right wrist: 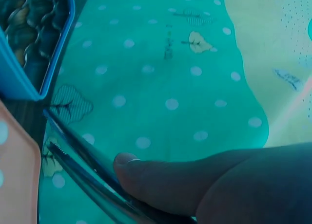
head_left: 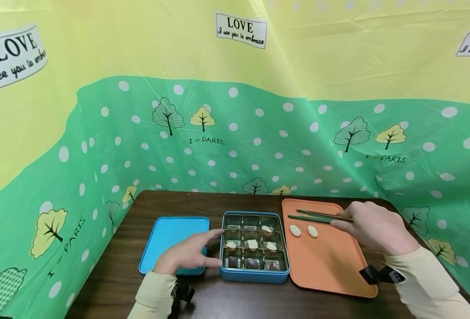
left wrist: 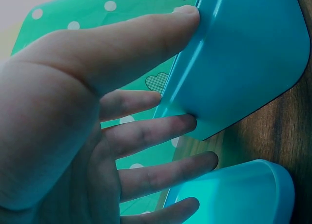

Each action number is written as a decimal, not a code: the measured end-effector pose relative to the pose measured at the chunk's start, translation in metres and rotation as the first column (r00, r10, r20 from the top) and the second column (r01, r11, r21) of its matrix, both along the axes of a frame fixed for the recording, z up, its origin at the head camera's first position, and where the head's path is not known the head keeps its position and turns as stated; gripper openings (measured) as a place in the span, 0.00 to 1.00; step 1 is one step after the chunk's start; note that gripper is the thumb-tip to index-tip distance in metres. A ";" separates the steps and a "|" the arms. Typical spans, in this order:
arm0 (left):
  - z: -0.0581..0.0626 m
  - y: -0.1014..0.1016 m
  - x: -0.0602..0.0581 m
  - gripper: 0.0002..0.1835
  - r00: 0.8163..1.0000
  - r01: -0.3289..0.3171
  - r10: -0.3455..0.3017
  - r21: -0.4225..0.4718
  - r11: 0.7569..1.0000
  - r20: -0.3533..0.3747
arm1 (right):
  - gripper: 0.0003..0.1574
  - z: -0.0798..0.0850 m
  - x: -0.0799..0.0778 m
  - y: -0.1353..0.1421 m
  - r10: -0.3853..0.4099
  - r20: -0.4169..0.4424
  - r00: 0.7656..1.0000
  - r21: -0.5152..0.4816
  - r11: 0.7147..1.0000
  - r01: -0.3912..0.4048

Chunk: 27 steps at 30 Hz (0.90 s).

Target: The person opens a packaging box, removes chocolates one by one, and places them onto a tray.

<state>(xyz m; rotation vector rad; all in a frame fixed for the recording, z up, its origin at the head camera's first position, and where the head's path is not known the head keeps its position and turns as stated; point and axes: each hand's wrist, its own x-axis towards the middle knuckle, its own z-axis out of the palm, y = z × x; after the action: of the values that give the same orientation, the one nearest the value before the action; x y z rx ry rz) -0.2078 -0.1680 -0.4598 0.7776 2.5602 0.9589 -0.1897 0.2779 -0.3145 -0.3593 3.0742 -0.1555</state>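
My left hand [head_left: 189, 254] rests its thumb and fingertips against the left side of a blue box [left wrist: 248, 53], fingers fairly straight. A divided insert [head_left: 252, 238] fills the box. Dark pieces [head_left: 252, 264] sit in its front row. White pieces [head_left: 252, 244] lie along the middle row, and another white piece [head_left: 266, 229] is at the back right. My right hand [head_left: 378, 228] grips metal tweezers [right wrist: 92, 170] over the orange tray [head_left: 323, 266]; their tips are apart with nothing between them. Two white ovals, a left one [head_left: 295, 231] and a right one [head_left: 312, 231], lie on the tray below the tweezers.
A blue lid [head_left: 163, 235] lies on the dark wooden table [head_left: 111, 270] left of the box, partly under my left hand. The orange tray stands close against the box's right side. Behind the table hangs a green and yellow printed cloth [head_left: 227, 164].
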 end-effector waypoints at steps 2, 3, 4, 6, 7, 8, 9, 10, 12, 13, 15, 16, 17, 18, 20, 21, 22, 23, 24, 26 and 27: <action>0.000 0.000 0.000 0.48 1.000 0.000 0.000 -0.002 1.000 -0.005 | 0.19 0.002 0.000 -0.007 0.017 -0.019 1.000 0.007 1.000 -0.017; 0.000 0.000 -0.001 0.48 1.000 -0.002 0.002 -0.003 1.000 -0.004 | 0.19 0.002 0.000 -0.011 0.021 -0.021 1.000 0.007 1.000 -0.021; 0.000 0.000 -0.001 0.48 1.000 -0.002 0.002 -0.006 1.000 -0.004 | 0.19 0.002 0.000 -0.014 0.027 -0.019 0.999 0.005 1.000 -0.027; 0.000 -0.001 -0.001 0.48 1.000 -0.004 0.004 -0.014 1.000 -0.006 | 0.17 0.001 -0.001 -0.022 0.033 -0.014 0.999 -0.001 0.999 -0.033; 0.000 -0.001 -0.001 0.48 1.000 -0.002 0.002 -0.017 1.000 -0.010 | 0.17 0.000 -0.001 -0.025 0.040 -0.010 0.999 -0.007 0.999 -0.040; 0.000 -0.001 -0.001 0.48 1.000 -0.002 0.002 -0.020 1.000 -0.011 | 0.13 -0.001 -0.001 -0.029 0.047 -0.003 0.999 -0.013 0.999 -0.047; -0.001 -0.001 -0.001 0.48 1.000 -0.003 0.002 -0.023 1.000 -0.013 | 0.10 -0.003 -0.001 -0.033 0.055 0.003 0.998 -0.017 0.998 -0.055; -0.001 -0.001 -0.001 0.48 1.000 -0.002 0.002 -0.023 1.000 -0.014 | 0.09 -0.004 -0.001 -0.036 0.066 0.003 0.998 -0.018 0.998 -0.066; -0.001 0.000 -0.001 0.48 1.000 -0.002 0.002 -0.023 1.000 -0.019 | 0.12 -0.006 -0.002 -0.042 0.093 0.000 0.996 -0.023 0.995 -0.093; -0.002 0.000 -0.001 0.48 1.000 -0.002 0.002 -0.023 1.000 -0.019 | 0.16 -0.006 -0.002 -0.045 0.105 -0.004 0.994 -0.024 0.994 -0.105; -0.002 0.000 0.000 0.48 1.000 -0.005 0.004 -0.020 1.000 -0.016 | 0.19 -0.008 -0.003 -0.049 0.127 -0.015 0.992 -0.025 0.992 -0.127; -0.002 0.000 0.000 0.48 1.000 -0.005 0.004 -0.018 1.000 -0.015 | 0.20 -0.008 -0.003 -0.051 0.135 -0.022 0.991 -0.022 0.991 -0.135; -0.001 0.000 0.000 0.48 1.000 -0.005 0.005 -0.015 1.000 -0.014 | 0.20 -0.008 -0.004 -0.052 0.141 -0.025 0.990 -0.022 0.990 -0.141; -0.001 0.000 0.000 0.48 1.000 -0.005 0.005 -0.011 1.000 -0.011 | 0.20 -0.009 -0.005 -0.053 0.144 -0.026 0.989 -0.021 0.989 -0.144; -0.001 0.000 0.001 0.48 1.000 -0.004 0.004 -0.007 1.000 -0.009 | 0.19 -0.009 -0.006 -0.055 0.144 -0.021 0.989 -0.017 0.989 -0.144; -0.001 0.000 0.001 0.48 1.000 -0.005 0.005 -0.006 1.000 -0.008 | 0.19 -0.010 -0.007 -0.056 0.144 -0.017 0.989 -0.012 0.989 -0.144; -0.001 0.000 0.001 0.48 1.000 -0.006 0.006 -0.003 1.000 -0.007 | 0.19 -0.010 -0.007 -0.057 0.145 -0.010 0.989 -0.007 0.989 -0.145; -0.001 0.000 0.001 0.48 1.000 -0.007 0.007 -0.003 1.000 -0.007 | 0.19 -0.010 -0.008 -0.058 0.145 -0.004 0.989 -0.002 0.989 -0.145; -0.001 0.000 0.001 0.48 1.000 -0.009 0.009 -0.004 1.000 -0.008 | 0.20 -0.010 -0.008 -0.059 0.145 0.001 0.989 0.003 0.989 -0.145; -0.001 0.000 0.001 0.48 1.000 -0.009 0.009 -0.005 1.000 -0.009 | 0.20 -0.010 -0.009 -0.060 0.145 0.013 0.989 0.012 0.989 -0.145; 0.000 0.000 0.001 0.48 1.000 -0.010 0.010 -0.006 1.000 -0.010 | 0.21 -0.010 -0.010 -0.061 0.146 0.019 0.989 0.015 0.989 -0.146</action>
<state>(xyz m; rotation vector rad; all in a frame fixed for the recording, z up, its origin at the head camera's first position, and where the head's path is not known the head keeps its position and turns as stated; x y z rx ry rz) -0.2071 -0.1684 -0.4603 0.7702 2.5765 0.9527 -0.1993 0.2171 -0.3245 -0.5767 3.0149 -0.1272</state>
